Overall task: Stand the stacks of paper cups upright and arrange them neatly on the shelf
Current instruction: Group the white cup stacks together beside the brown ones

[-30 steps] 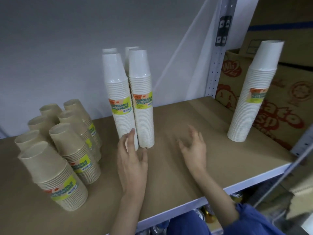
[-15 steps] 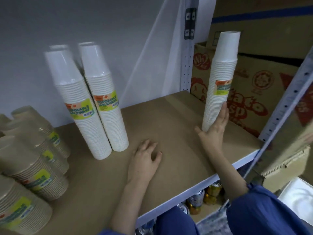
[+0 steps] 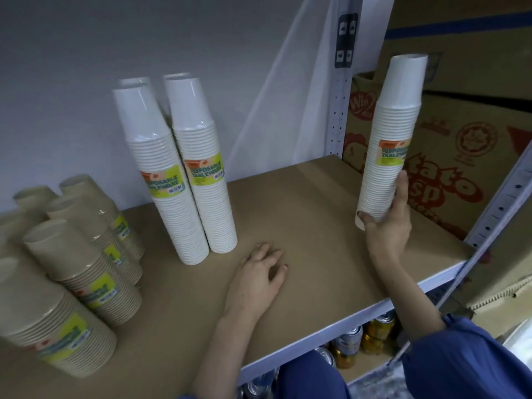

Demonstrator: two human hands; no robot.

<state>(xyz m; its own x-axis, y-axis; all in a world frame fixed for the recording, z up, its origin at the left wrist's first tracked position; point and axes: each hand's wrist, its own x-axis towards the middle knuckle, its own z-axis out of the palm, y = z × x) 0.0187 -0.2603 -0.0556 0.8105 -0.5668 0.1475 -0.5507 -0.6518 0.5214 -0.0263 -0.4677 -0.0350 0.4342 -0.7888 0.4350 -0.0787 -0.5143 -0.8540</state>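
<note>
brown shelf (image 3: 288, 203), white cup stacks (image 3: 184, 180) upright mid, tan cup stacks (image 3: 86, 269) left, left hand (image 3: 259, 272) resting flat

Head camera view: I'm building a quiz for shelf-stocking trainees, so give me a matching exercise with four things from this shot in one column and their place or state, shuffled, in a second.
Column 1
1. lone white cup stack
2. left hand
3. brown cup stacks
4. drink cans

Column 2
A. on the level below the shelf
B. resting on the bare shelf board
C. gripped near its base by the right hand
D. grouped at the shelf's left end

Pairs: 1-C, 2-B, 3-D, 4-A
</note>
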